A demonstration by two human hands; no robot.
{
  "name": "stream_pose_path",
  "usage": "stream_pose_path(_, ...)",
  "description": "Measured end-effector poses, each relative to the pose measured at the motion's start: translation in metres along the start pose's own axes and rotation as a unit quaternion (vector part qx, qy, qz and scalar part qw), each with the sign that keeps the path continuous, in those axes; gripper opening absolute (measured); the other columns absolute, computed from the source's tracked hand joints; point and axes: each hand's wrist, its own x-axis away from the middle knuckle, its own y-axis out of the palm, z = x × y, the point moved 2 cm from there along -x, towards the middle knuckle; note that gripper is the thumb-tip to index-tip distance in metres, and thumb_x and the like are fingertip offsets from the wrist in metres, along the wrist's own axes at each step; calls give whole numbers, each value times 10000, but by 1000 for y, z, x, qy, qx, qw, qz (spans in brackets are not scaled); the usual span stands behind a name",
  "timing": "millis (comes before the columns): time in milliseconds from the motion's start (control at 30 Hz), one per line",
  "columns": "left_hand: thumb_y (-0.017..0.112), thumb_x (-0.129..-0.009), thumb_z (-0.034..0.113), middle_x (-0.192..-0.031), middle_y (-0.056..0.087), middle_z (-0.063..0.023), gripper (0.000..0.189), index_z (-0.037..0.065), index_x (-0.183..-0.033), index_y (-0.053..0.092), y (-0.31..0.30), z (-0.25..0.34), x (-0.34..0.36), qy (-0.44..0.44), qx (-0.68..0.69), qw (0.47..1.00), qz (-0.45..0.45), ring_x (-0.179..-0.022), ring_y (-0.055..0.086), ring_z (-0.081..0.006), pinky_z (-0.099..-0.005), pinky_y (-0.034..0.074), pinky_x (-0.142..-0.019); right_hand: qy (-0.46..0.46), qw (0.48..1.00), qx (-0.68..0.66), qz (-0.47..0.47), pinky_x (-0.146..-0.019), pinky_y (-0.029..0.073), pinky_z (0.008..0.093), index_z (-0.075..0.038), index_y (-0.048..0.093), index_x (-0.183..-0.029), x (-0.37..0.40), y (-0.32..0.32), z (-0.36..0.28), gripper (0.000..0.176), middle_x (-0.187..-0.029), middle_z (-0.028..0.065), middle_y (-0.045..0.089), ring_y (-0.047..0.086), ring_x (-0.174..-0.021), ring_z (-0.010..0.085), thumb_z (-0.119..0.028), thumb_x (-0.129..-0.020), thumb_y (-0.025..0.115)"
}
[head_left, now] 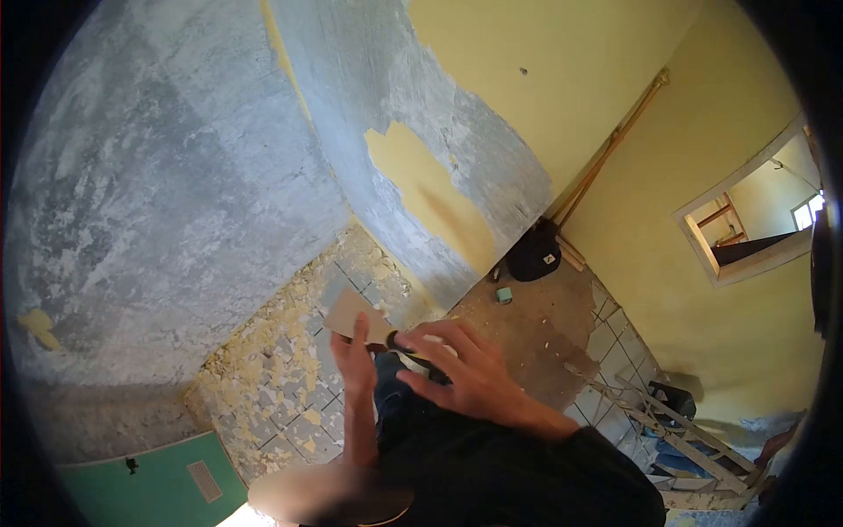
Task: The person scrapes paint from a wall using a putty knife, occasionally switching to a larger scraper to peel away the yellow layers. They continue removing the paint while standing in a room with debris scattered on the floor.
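Observation:
Low in the middle of the head view, both my hands are at a scraper with a broad, flat, pale blade [353, 314] and a dark handle [392, 340]. My left hand [355, 358] grips the blade's lower edge, thumb lying across its face. My right hand [471, 373] is closed loosely around the handle, fingers above and thumb below, hiding most of it. Beyond the blade stands a wall [430, 189] with bare grey areas and a leftover yellow patch. Yellow paint flakes [272, 373] litter the tiled floor below.
A grey, stripped wall [176, 176] rises on the left, above a green panel [162, 481]. Long wooden poles [615, 145] lean in the right corner over a black bag [533, 253]. A small green block [503, 296] lies nearby. A wooden ladder [694, 439] is at lower right.

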Motion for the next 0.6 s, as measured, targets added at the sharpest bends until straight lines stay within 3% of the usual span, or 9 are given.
stream_pose_path(33, 553, -962, 180, -988, 675, -134, 268, -5, -1156, 555, -4, 5, 1, -3, -4, 1000, 3, -797, 672, -178, -268, 551, -568, -114, 991, -52, 40, -631, 528, 327, -59, 572, -1168, -11, -18, -12, 419, -946, 91, 624, 636, -795, 235, -264, -828, 706)
stream_pose_path(100, 563, -955, 177, -1002, 675, -135, 264, -1, -1149, 563, -10, 15, 5, 37, -8, 997, 68, -773, 672, -174, -245, 528, -497, -161, 984, -80, -9, -620, 521, 316, -57, 581, -1120, -33, -37, -31, 369, -913, 82, 610, 625, -781, 216, -254, -830, 697)
stream_pose_path(167, 571, -953, 208, -1016, 666, -124, 297, 1, -1166, 558, -17, 17, 16, 63, 4, 996, 61, -824, 665, -187, -283, 549, -582, -211, 970, -107, -54, -609, 513, 306, -55, 590, -1073, -46, -34, -39, 321, -880, 73, 597, 613, -767, 196, -244, -833, 688)
stream_pose_path(300, 570, -957, 279, -1091, 624, -123, 330, 19, -1160, 556, -14, 38, 43, 72, 44, 996, -24, -930, 628, -219, -389, 523, -796, -301, 953, -27, 14, -550, 493, 301, -66, 581, -947, -57, -25, -55, 219, -797, 60, 560, 592, -656, 184, -193, -795, 674)
stream_pose_path(400, 582, -952, 268, -1090, 624, -133, 319, 22, -1152, 552, -9, 41, 57, 112, 137, 982, 65, -930, 627, -214, -356, 528, -761, -281, 954, -31, -96, -530, 485, 306, -49, 589, -967, -57, -26, -62, 249, -765, 71, 569, 595, -637, 187, -195, -781, 666)
stream_pose_path(467, 584, -949, 242, -1058, 645, -153, 324, 6, -1166, 539, -39, 14, 42, -29, 50, 954, 294, -890, 651, -218, -330, 567, -665, -317, 927, 39, -198, -469, 496, 301, 12, 579, -987, -46, -23, -79, 285, -874, 137, 604, 642, -680, 148, -183, -790, 646)
stream_pose_path(533, 578, -950, 228, -1042, 654, -165, 323, -3, -1171, 533, -56, 11, 38, 8, 16, 979, 205, -854, 665, -221, -321, 577, -604, -283, 873, 63, -392, -524, 494, 360, -23, 601, -985, -35, -31, -118, 228, -775, 97, 603, 631, -696, 207, -177, -820, 634)
stream_pose_path(567, 571, -951, 213, -1026, 664, -176, 322, -12, -1176, 526, -58, 9, 37, 42, -23, 992, 116, -817, 678, -224, -313, 587, -542, -277, 875, 63, -392, -524, 494, 360, -23, 601, -985, -31, -34, -128, 228, -775, 97, 603, 631, -696, 207, -177, -820, 634)
stream_pose_path(600, 550, -957, 195, -1017, 671, -187, 309, -23, -1175, 527, -55, 8, 38, 57, -23, 990, 125, -752, 688, -229, -325, 591, -481, -278, 879, -11, -388, -529, 494, 358, -19, 604, -960, -25, -38, -139, 216, -763, 101, 607, 633, -688, 213, -175, -813, 631)
